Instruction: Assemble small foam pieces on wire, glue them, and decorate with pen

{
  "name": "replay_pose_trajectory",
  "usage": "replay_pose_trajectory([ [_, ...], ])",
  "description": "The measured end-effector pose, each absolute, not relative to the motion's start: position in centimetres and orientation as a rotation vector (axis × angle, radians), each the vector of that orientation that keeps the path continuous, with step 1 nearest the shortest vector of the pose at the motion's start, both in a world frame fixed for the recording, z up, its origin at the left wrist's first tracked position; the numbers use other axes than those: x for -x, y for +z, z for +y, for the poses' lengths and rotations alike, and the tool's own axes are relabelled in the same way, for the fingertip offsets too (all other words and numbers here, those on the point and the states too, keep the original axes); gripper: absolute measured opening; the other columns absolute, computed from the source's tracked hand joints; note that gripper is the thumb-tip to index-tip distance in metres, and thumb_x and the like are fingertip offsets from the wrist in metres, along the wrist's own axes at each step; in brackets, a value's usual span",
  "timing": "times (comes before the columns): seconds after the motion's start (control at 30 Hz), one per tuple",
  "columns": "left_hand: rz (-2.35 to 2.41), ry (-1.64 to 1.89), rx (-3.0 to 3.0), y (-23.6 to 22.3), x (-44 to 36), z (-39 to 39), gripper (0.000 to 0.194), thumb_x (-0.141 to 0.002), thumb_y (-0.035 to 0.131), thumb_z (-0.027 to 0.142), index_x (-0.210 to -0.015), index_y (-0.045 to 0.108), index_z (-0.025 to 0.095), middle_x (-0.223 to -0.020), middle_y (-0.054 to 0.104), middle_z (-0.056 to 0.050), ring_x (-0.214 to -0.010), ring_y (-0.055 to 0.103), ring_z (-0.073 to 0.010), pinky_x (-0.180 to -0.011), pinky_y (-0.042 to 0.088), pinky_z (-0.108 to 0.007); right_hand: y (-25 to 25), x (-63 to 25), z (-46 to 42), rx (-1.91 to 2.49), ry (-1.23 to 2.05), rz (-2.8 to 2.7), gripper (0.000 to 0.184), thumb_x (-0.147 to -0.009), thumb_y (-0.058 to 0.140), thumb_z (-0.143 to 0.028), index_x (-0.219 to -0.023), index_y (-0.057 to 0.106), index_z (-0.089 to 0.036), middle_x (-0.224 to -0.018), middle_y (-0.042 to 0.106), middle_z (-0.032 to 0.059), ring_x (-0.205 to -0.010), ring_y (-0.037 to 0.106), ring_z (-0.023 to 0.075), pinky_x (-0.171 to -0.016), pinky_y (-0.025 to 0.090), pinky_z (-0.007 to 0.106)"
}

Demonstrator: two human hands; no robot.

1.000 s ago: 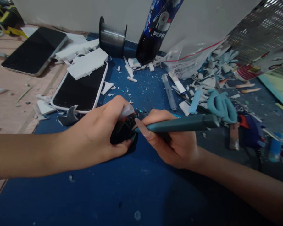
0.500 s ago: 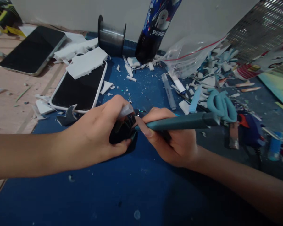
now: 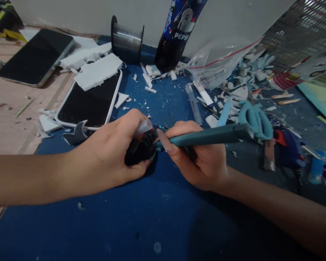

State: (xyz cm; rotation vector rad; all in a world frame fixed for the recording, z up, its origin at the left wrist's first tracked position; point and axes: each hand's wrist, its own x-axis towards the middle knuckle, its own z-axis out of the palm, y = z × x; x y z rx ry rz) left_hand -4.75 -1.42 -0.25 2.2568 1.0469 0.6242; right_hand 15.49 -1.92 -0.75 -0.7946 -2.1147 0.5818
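**Both hands engaged on a small black piece at mat centre**

Head view. The left hand is curled over a small black piece resting on the blue mat. Thumb and forefinger are closed on the piece from either side, forefinger arched over its top, remaining fingers tucked beneath and hidden. The piece sits at the centre of the mat, directly between the two hands; its exact shape cannot be told.

The right hand holds a teal-handled craft knife in a pen grip, fingers pressed together around the shaft, forefinger laid along it. The handle runs up and to the right; the tip meets the black piece just beside the left forefinger. The blade itself is too small to make out.

Surroundings, same view. A white-cased phone lies screen-up at the mat's left edge with a slab of white foam across its top end. A second phone lies well apart on the wooden table. A spool of wire and a Pepsi bottle stand against the rear wall. A clear zip bag lies right of the bottle. Teal-handled scissors rest among white and pale-blue offcuts just behind the knife handle. A dark fin-shaped offcut lies near the phone's lower corner.
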Motion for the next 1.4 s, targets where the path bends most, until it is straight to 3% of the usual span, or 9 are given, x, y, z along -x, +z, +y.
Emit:
replay_pose_trajectory([
  [0.33, 1.063, 0.622, -2.26, -0.29, 4.69, -1.27, 0.034, -0.074, 0.061, 0.021, -0.104, 0.045, 0.02, -0.104, 0.061, -0.006, -0.079, 0.063, -0.0163, -0.05, 0.045, -0.023, -0.71, -15.56, -1.86, 0.755, 0.605, -2.104, 0.015, -0.085, 0.053, -0.005, -0.089, 0.053, -0.019, -0.081, 0.061, 0.0022, -0.067, 0.06, 0.012, -0.064, 0.053, 0.027],
  [0.5, 1.058, 0.576, -2.245, 0.01, 4.61, -1.39, 0.032, -0.078, 0.056, 0.017, -0.108, 0.044, 0.016, -0.106, 0.06, -0.006, -0.077, 0.063, -0.0137, -0.054, 0.045, -0.022, -1.13, -15.6, -1.81, 0.67, 0.686, -2.119, 0.014, -0.084, 0.053, -0.005, -0.088, 0.051, -0.018, -0.084, 0.059, 0.004, -0.08, 0.062, 0.0158, -0.071, 0.053, 0.03],
  [0.73, 1.052, 0.594, -2.246, -0.08, 4.7, -1.36, 0.038, -0.075, 0.061, 0.02, -0.109, 0.044, 0.018, -0.104, 0.061, -0.006, -0.076, 0.062, -0.0152, -0.054, 0.046, -0.024, -1.27, -15.65, -1.88, 0.663, 0.694, -2.119, 0.012, -0.085, 0.053, -0.008, -0.088, 0.051, -0.02, -0.086, 0.06, 0.0028, -0.072, 0.059, 0.0125, -0.068, 0.053, 0.029],
  [0.87, 1.046, 0.6, -2.258, -0.01, 4.78, -1.37, 0.032, -0.076, 0.059, 0.017, -0.105, 0.045, 0.018, -0.102, 0.061, -0.006, -0.071, 0.06, -0.0123, -0.054, 0.046, -0.023, -1.18, -15.61, -1.91, 0.676, 0.679, -2.086, 0.014, -0.085, 0.054, -0.006, -0.087, 0.051, -0.019, -0.082, 0.057, 0.0018, -0.066, 0.056, 0.0109, -0.064, 0.051, 0.028],
  [1.2, 1.067, 0.614, -2.25, -0.28, 4.65, -1.27, 0.031, -0.075, 0.061, 0.019, -0.102, 0.046, 0.018, -0.105, 0.061, -0.007, -0.08, 0.063, -0.0156, -0.053, 0.046, -0.023, -0.71, -15.37, -1.88, 0.746, 0.639, -2.095, 0.014, -0.087, 0.052, -0.009, -0.082, 0.048, -0.021, -0.073, 0.054, -0.0016, -0.055, 0.049, 0.0092, -0.058, 0.048, 0.026],
  [1.4, 1.057, 0.611, -2.266, -0.29, 4.78, -1.28, 0.034, -0.074, 0.061, 0.02, -0.104, 0.045, 0.019, -0.105, 0.061, -0.007, -0.079, 0.063, -0.0163, -0.051, 0.045, -0.024, -0.84, -15.46, -1.88, 0.748, 0.639, -2.096, 0.014, -0.086, 0.052, -0.008, -0.084, 0.049, -0.021, -0.074, 0.057, 0.0002, -0.071, 0.061, 0.0135, -0.065, 0.052, 0.028],
])
